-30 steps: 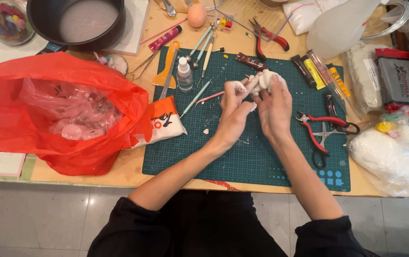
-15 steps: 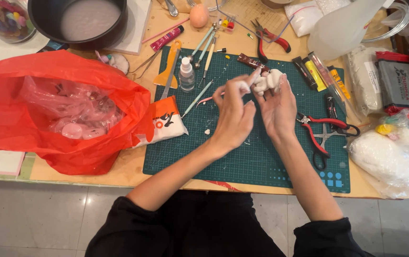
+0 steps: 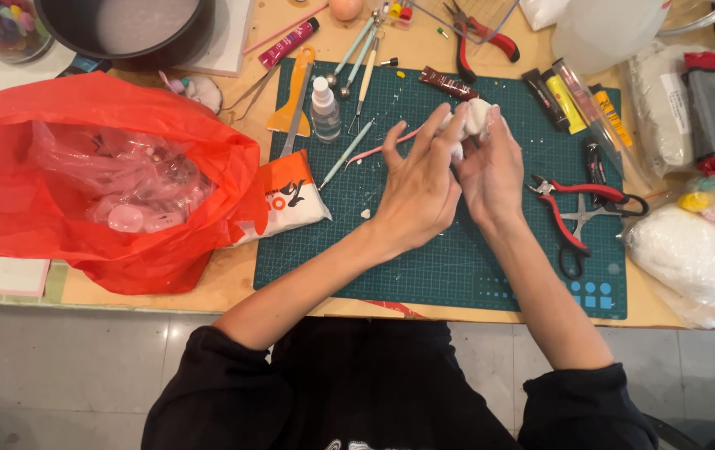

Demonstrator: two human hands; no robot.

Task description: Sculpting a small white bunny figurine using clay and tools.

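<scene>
Since the earlier frame, little is shifted: the white clay lump (image 3: 476,117) is kept pinched above the green mat (image 3: 424,250), upper centre. Left hand (image 3: 414,193): fingers partly spread, fingertips on it. Right hand (image 3: 490,171): curled around it. Red pliers (image 3: 570,208) lie right.

The person wears a black long-sleeved top with sleeves pushed up past the elbows, leaving bare forearms, a ringless left hand (image 3: 414,193) and right hand (image 3: 490,173).

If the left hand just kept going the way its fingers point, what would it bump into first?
The left hand points up and right, and its fingertips already touch the white lump held with the right hand. Past that, probably the brown tube on the green mat, though height is unclear.
</scene>
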